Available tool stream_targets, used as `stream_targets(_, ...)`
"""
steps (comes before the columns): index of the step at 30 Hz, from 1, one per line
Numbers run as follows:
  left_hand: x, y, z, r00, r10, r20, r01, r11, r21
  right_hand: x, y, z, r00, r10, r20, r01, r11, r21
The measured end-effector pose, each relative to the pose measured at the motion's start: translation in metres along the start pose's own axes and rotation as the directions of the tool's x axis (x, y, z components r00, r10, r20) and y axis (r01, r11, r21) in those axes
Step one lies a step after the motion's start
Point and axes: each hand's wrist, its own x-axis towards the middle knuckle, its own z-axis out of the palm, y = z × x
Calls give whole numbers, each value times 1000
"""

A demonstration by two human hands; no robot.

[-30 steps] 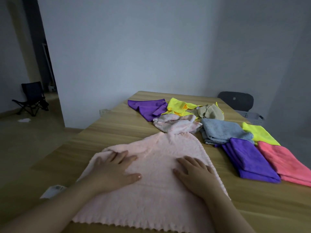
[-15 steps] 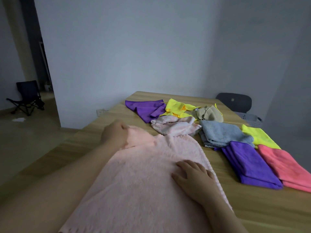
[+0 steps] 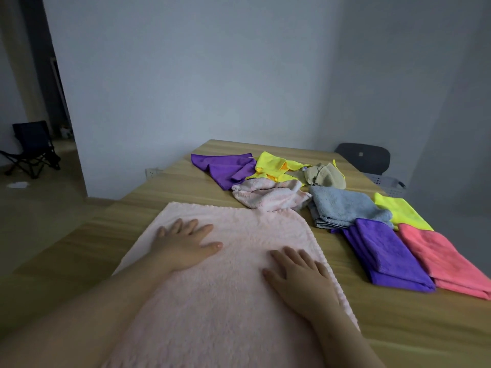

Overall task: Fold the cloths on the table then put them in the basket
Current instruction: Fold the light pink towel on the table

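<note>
A large pale pink cloth [image 3: 239, 301] lies spread on the wooden table [image 3: 398, 328] right in front of me. My left hand [image 3: 183, 245] rests flat on its far left part, fingers straight. My right hand [image 3: 300, 277] presses flat on its right side near the edge. Beyond lie a crumpled pink cloth [image 3: 268, 196], a purple cloth [image 3: 225, 166], a yellow cloth [image 3: 276, 167], a beige cloth [image 3: 325, 175] and a grey cloth [image 3: 345, 208]. Folded purple [image 3: 385, 253], coral [image 3: 446, 261] and yellow-green [image 3: 401, 212] cloths lie at the right. A grey basket [image 3: 388, 184] stands off the table's far right.
A dark chair [image 3: 364, 158] stands behind the basket by the wall. A folding chair [image 3: 32, 150] is in the room at the far left. The table's left edge runs close to the pink cloth.
My left hand, which was gripping the cloth's far left corner half a second ago, has come back and now lies flat on it. The cloth's far edge is now straight.
</note>
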Motion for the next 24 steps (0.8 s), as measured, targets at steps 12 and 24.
stream_targets(12, -40, -3, 9, 1000, -6, -28, 5, 1000, -27, -21, -10, 4, 995, 96, 22, -94, 994, -49)
stream_targets(24, -54, 1, 4, 964, 23, -265, -24, 1000, -2, -36, -3, -3, 997, 70, 17, -68, 994, -80)
